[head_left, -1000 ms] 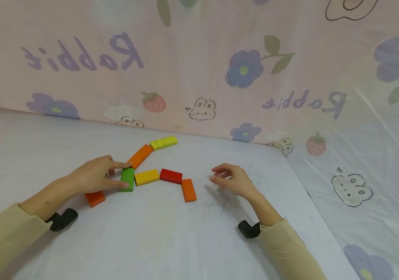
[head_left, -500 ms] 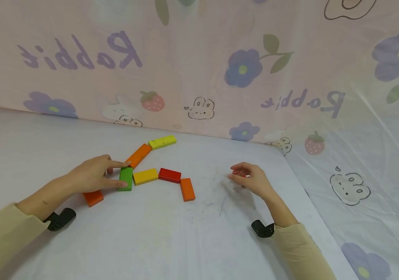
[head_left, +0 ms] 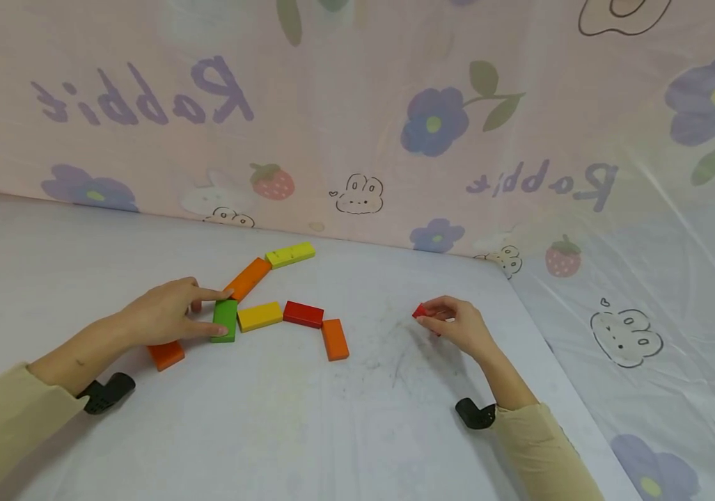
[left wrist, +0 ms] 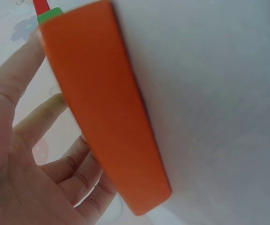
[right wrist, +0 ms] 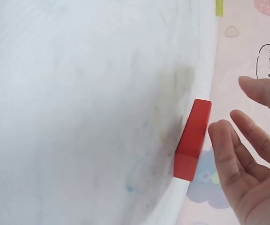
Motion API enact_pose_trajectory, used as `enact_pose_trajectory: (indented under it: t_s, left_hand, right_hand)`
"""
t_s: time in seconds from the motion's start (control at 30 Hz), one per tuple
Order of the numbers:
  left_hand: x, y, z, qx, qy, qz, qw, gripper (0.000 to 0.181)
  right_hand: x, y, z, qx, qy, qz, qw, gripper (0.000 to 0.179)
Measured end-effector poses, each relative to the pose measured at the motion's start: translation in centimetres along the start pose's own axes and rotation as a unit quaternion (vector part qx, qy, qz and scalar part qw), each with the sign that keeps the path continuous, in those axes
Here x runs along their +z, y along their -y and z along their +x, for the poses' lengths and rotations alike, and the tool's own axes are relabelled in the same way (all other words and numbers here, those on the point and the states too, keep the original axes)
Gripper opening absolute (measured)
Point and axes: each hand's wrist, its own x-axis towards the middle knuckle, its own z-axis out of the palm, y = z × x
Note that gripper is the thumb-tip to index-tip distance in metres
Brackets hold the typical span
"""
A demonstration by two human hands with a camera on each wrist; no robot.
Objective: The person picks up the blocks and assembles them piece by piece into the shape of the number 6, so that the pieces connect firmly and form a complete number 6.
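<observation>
My left hand (head_left: 166,309) reaches over a green block (head_left: 225,314), its straight index finger at the far end and the thumb on the near end. Partly under this hand is an orange block (head_left: 167,355), which looms large as an orange slab (left wrist: 97,103) in the left wrist view. My right hand (head_left: 460,327) is low over the table on the right, above a red block (head_left: 420,311) that peeks out at the fingertips. In the right wrist view, that red block (right wrist: 193,140) lies beside the thumb, and the other fingers stand apart from it.
Beyond the green block run an orange block (head_left: 249,280) and a lime-yellow block (head_left: 291,255). To its right come a yellow block (head_left: 260,316), a dark red block (head_left: 303,314) and another orange block (head_left: 335,339). A patterned curtain (head_left: 357,139) borders the white table (head_left: 257,431).
My right hand has moved to the right and then stayed about there. The red block, mostly hidden earlier, now shows at its fingertips. My left hand keeps its place at the green block.
</observation>
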Motion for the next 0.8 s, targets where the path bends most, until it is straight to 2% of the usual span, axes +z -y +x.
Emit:
enact_pose_trajectory:
  t_s: [0.3,0.6,0.8]
  left_hand:
    - [-0.04,-0.11,-0.06,0.005,-0.002,0.005,1.0000,0.070]
    - [-0.17,-0.08,0.04,0.004,0.004,0.007,1.0000,0.070]
    - [-0.15,-0.04,0.07,0.001,0.007,0.004,1.0000,0.071]
  right_hand:
    - [0.16,-0.42,0.20,0.006,-0.023,-0.045,0.9987,0.036]
    - [0.08,-0.36,0.24,0.032,-0.022,-0.079,0.9961,0.042]
    - [0.01,-0.58,0.31,0.054,-0.007,-0.086,0.9949,0.046]
